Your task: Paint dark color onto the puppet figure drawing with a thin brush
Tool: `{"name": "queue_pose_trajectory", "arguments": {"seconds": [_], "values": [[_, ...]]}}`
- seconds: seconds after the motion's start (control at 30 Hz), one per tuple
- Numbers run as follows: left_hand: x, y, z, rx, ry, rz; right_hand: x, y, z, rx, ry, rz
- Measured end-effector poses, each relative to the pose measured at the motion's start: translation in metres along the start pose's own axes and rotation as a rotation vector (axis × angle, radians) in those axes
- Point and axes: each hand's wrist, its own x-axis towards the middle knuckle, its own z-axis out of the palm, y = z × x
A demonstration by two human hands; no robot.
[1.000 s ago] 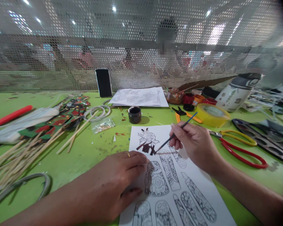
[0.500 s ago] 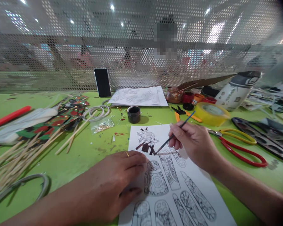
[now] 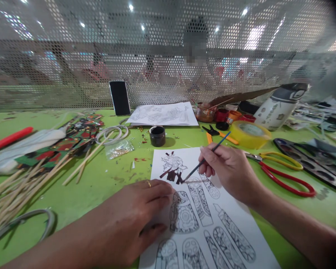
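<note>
Lying on the near bench (image 3: 140,170), right of centre: one white printed sheet (image 3: 210,203), bearing black-outlined ornamental shapes and, toward its far left corner, a figure partly filled in dark brown or black. One slim paintbrush (image 3: 194,169), blue-ended, slanting, its tip at the figure's dark lower portion. Right hand (image 3: 226,168): closed on the paintbrush, thumb and fingers pinching the handle. Left hand (image 3: 145,213): palm down, loosely spread, fingers resting on the sheet's left edge, gripping nothing visible; gold-coloured ring (image 3: 148,183) on one finger. Beyond the sheet: one open dark paint jar (image 3: 157,137); farther, a second drawn sheet (image 3: 162,114) and an upright phone (image 3: 119,98). Right side: yellow tape roll (image 3: 250,135), orange-handled pliers (image 3: 232,139), scissors (image 3: 257,157) with one red and one yellow handle, dark palette (image 3: 288,149), white bottle (image 3: 277,110) with grey lid. Left side: clear packet (image 3: 120,150) of small pieces, thin wooden sticks (image 3: 42,183), red-and-green pieces (image 3: 56,151). Far side: perforated screen (image 3: 156,41).
</note>
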Motion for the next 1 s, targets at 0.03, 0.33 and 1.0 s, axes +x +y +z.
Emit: {"name": "queue_pose_trajectory", "arguments": {"seconds": [0.03, 0.33, 1.0], "values": [[-0.0002, -0.0001, 0.0002, 0.003, 0.004, 0.0, 0.0001, -0.0002, -0.0003, -0.003, -0.002, -0.001], [-0.0008, -0.0016, 0.0013, 0.004, 0.032, 0.009, -0.0014, -0.0028, 0.0001, 0.005, 0.029, -0.023], [-0.002, -0.0017, 0.0021, 0.008, 0.034, 0.015, -0.0019, -0.0044, 0.0006, -0.032, 0.005, -0.049]]}}
